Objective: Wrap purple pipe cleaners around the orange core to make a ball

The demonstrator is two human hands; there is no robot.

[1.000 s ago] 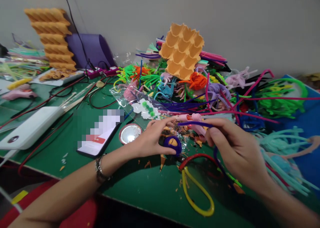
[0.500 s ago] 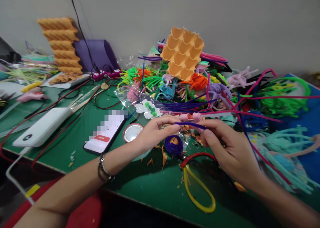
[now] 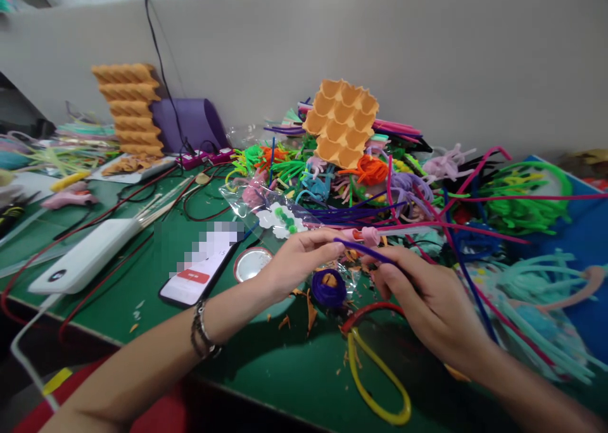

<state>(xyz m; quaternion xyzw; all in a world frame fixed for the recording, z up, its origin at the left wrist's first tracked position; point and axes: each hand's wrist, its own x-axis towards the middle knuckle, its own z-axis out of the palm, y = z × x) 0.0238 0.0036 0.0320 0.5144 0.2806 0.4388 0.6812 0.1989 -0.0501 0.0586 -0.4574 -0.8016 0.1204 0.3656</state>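
Note:
My left hand [image 3: 297,262] pinches one end of a purple pipe cleaner [image 3: 363,251] above the green table. My right hand [image 3: 427,303] is closed on the same pipe cleaner a little to the right, and its long tail runs off to the lower right. Directly below the hands sits a purple coil with an orange centre [image 3: 329,286]. A red and yellow loop [image 3: 375,363] lies on the mat in front of my right hand. A pink glue gun [image 3: 363,235] lies just behind the fingers.
A big heap of coloured pipe cleaners [image 3: 427,186] fills the back right, topped by an orange foam tray [image 3: 342,123]. A phone [image 3: 202,268], a round tin lid [image 3: 251,263], a white power bank [image 3: 80,256] and red cables lie left. A stack of orange foam [image 3: 126,107] stands at the back.
The view has tilted up and shifted a little. Both hands keep their hold on the purple pipe cleaner; my right hand has dropped slightly, so the strand now slants down to the right.

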